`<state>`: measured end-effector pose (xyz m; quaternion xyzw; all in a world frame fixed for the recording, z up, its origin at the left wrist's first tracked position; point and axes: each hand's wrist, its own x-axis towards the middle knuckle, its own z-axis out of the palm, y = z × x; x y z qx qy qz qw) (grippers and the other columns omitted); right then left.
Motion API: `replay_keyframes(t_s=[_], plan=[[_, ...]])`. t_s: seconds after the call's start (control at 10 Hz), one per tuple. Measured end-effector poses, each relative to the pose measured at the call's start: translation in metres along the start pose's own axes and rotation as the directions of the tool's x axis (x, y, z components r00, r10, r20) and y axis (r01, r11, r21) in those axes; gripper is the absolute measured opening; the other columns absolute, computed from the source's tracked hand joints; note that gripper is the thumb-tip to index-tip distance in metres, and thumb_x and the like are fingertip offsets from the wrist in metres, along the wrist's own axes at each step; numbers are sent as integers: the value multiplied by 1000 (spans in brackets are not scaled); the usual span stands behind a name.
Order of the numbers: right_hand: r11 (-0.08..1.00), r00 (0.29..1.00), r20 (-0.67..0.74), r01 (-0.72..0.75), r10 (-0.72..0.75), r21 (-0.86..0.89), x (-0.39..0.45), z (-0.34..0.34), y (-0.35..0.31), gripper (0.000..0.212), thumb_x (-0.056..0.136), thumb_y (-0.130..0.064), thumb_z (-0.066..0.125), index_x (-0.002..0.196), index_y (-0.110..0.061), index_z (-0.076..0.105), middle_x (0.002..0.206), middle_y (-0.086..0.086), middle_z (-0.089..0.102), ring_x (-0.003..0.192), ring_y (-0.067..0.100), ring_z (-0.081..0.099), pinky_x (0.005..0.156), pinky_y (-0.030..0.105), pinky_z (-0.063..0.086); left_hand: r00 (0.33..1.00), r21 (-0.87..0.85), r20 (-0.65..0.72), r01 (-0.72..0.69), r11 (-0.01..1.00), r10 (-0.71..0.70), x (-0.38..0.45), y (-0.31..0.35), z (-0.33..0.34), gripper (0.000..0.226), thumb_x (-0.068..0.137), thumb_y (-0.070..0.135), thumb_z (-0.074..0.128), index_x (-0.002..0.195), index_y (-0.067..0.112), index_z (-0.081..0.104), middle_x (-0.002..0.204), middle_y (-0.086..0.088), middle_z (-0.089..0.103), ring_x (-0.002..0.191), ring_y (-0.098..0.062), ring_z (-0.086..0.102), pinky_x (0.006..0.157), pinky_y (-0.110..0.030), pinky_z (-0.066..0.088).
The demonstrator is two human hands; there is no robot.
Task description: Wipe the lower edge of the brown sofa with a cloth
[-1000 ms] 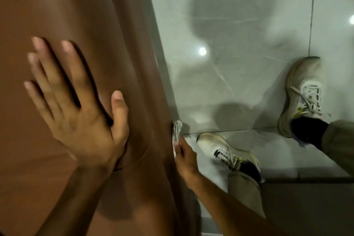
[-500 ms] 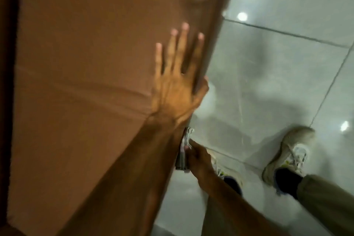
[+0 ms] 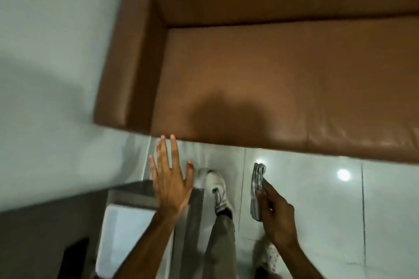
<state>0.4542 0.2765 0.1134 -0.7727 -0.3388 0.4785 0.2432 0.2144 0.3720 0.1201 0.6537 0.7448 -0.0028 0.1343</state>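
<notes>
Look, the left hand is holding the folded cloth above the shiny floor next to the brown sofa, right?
Not quite: the head view shows the right hand holding the folded cloth. The left hand is open and empty. The rest is right.

arms: bare, no sleeves | trousers [image 3: 221,242]: khaki-grey | shoes [image 3: 218,190]: white lace-up sneakers | sock: dark

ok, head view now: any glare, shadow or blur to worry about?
Head view: bright lamp reflection on the glossy floor; soft dark shadow across the sofa seat; left hand slightly motion-blurred; right hand with cloth dim but readable.
</notes>
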Motion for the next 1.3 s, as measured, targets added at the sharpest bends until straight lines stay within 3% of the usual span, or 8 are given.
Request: replay_keyframes(t_s=[0.1, 0.3, 0.4, 0.6, 0.7, 0.9, 1.0, 1.3], plan=[[978, 967, 204, 177, -153, -106, -37, 53, -39, 42, 104, -32, 56, 146, -30, 56, 90, 3, 81, 78, 19, 78, 74, 30, 58, 963, -82, -70, 256, 963, -262, -69, -86, -18, 79, 113, 56, 29, 178, 13, 21, 186, -16, 23, 174, -36, 22, 142, -65, 22], [791, 728, 607, 557, -318, -253, -108, 219, -41, 41, 108, -33, 45, 148, -38, 50, 87, -2, 75, 70, -4, 67, 61, -3, 43, 697, -188, -7, 703, 686, -717, -230, -223, 49, 84, 114, 61, 21, 171, 2, 37, 175, -30, 42, 161, -51, 44, 131, -76, 37], [601, 595, 724, 735, -348, -315, -136, 294, -6, 52, 107, -21, 49, 156, -35, 38, 121, 3, 76, 100, 17, 76, 80, 26, 64, 586, -195, 64, 801, 566, -808, -293, -261, 108, 84, 108, 57, 20, 176, 9, 26, 181, -25, 33, 169, -45, 32, 138, -71, 24], [196, 460, 821, 888, -339, -416, -153, 384, 89, 69, 92, -11, 73, 155, -10, 44, 157, 14, 51, 139, 31, 56, 104, 43, 56, 446, -273, 171, 878, 393, -878, -332, -295, 217, 85, 106, 58, 15, 179, 14, 14, 187, -19, 17, 176, -37, 12, 144, -60, 6], [124, 445, 853, 895, -271, -428, -151, 395, 114, 55, 105, -20, 55, 157, -16, 41, 167, 10, 36, 152, 31, 38, 110, 43, 50, 464, -305, 157, 862, 404, -872, -326, -299, 239, 87, 105, 59, 11, 179, 12, 15, 186, -22, 16, 174, -41, 16, 143, -60, 8], [132, 319, 886, 948, -336, -291, -127, 387, 99, 57, 91, -6, 62, 147, -15, 56, 140, 18, 54, 122, 35, 59, 89, 50, 62, 520, -391, 91, 803, 450, -849, -303, -305, 253, 77, 110, 51, 17, 179, 14, 18, 187, -20, 15, 174, -40, 17, 143, -64, 17], [-50, 248, 948, 964, -198, -263, -110, 396, 98, 62, 100, -20, 61, 158, -29, 39, 135, 11, 52, 116, 27, 61, 78, 46, 65, 531, -398, 45, 786, 472, -846, -286, -314, 271, 75, 112, 51, 17, 179, 16, 19, 188, -19, 13, 175, -37, 13, 143, -66, 15], [-146, 174, 975, 970, -135, -193, -111, 397, 83, 65, 103, -45, 49, 162, -34, 25, 140, 11, 43, 120, 25, 53, 76, 45, 65, 504, -268, -32, 827, 494, -863, -279, -322, 266, 78, 114, 60, 26, 180, 22, 13, 189, -16, 9, 176, -38, 9, 141, -70, 8]])
